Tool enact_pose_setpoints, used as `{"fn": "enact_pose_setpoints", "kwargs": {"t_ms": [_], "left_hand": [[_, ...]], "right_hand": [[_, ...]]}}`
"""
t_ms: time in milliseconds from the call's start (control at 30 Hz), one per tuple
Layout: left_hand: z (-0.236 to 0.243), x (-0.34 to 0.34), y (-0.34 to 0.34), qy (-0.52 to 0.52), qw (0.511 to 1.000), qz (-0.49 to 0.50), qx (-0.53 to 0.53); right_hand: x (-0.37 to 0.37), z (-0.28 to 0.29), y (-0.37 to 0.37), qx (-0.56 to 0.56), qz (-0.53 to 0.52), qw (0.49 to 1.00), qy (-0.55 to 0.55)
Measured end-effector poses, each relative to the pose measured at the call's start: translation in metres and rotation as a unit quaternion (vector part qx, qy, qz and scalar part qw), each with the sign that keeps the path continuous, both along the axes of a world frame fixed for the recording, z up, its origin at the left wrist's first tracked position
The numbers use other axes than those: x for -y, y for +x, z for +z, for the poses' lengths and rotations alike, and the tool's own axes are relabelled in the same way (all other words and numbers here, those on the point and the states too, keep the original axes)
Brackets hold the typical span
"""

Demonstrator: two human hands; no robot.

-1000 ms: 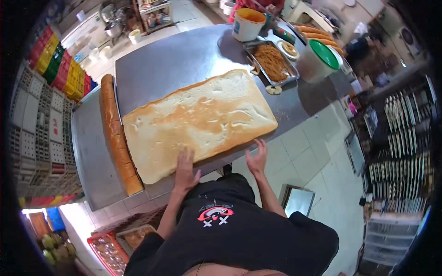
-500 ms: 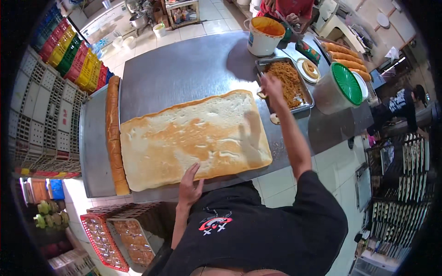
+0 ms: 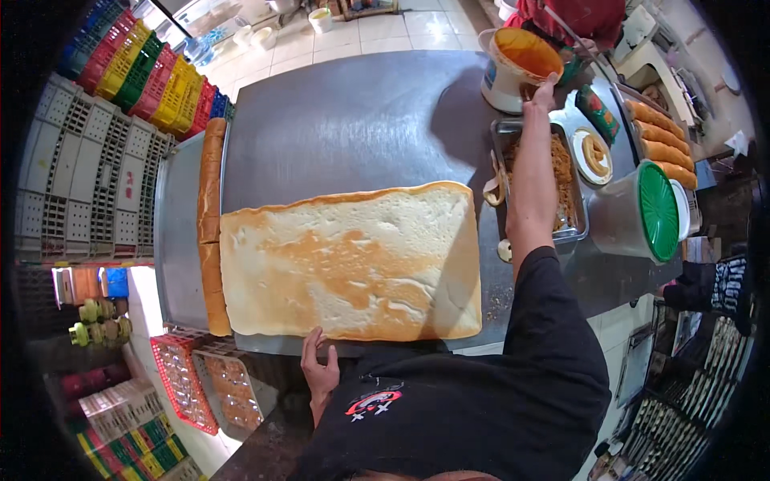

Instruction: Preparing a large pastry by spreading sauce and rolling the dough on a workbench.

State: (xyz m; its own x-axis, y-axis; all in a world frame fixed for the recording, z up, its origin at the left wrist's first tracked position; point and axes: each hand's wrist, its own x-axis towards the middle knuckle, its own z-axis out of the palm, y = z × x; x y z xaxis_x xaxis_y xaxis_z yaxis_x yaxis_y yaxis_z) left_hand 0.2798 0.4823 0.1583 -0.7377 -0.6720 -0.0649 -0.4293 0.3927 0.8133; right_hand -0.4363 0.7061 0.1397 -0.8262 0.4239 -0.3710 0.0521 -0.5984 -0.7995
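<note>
A large flat sheet of sponge cake (image 3: 353,264), pale with a browned middle, lies on the metal table before me. My left hand (image 3: 320,367) is at the sheet's front edge, fingers apart, fingertips touching it. My right arm reaches over a metal tray (image 3: 574,234) of brown shredded filling (image 3: 563,172). At its end, my right hand (image 3: 542,94) grips the near rim of a white bucket (image 3: 504,94) with orange filling inside; its fingers are partly hidden. Beside the tray's left side lies a pale curved piece with a brown edge (image 3: 494,189), perhaps a cake trimming or a scraper.
A long cake roll (image 3: 211,208) lies along the sheet's left end. To the right stand a tub with a green lid (image 3: 658,212), a plate with a ring-shaped piece (image 3: 593,156) and several rolls (image 3: 662,140). Stacked crates (image 3: 144,72) rise at left. A person in red (image 3: 589,20) stands beyond the bucket.
My right hand has moved from the tray's left edge up to the bucket. My left hand has drawn back to the sheet's front edge. The whole view has shifted.
</note>
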Motion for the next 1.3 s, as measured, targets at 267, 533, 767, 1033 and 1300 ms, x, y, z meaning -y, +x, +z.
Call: {"fn": "enact_pose_setpoints", "kwargs": {"t_ms": [267,533,767,1033,1300], "left_hand": [[-0.001,0.006,-0.025,0.026,0.999,-0.046,0.001],[-0.003,0.032,-0.03,-0.015,0.991,-0.133,-0.007],[-0.02,0.051,-0.034,-0.009,0.967,-0.241,-0.08],[0.002,-0.003,-0.096,0.001,0.898,-0.412,-0.154],[0.016,-0.084,-0.116,0.25,0.838,-0.474,-0.107]], "right_hand": [[0.007,0.005,-0.008,-0.151,-0.014,0.981,0.123],[-0.041,0.109,0.194,-0.281,0.095,0.955,-0.019],[-0.128,0.152,0.463,-0.082,0.089,0.993,0.006],[-0.281,0.006,0.552,-0.047,0.173,0.983,-0.041],[-0.239,0.116,0.512,0.006,0.158,0.718,0.678]]}}
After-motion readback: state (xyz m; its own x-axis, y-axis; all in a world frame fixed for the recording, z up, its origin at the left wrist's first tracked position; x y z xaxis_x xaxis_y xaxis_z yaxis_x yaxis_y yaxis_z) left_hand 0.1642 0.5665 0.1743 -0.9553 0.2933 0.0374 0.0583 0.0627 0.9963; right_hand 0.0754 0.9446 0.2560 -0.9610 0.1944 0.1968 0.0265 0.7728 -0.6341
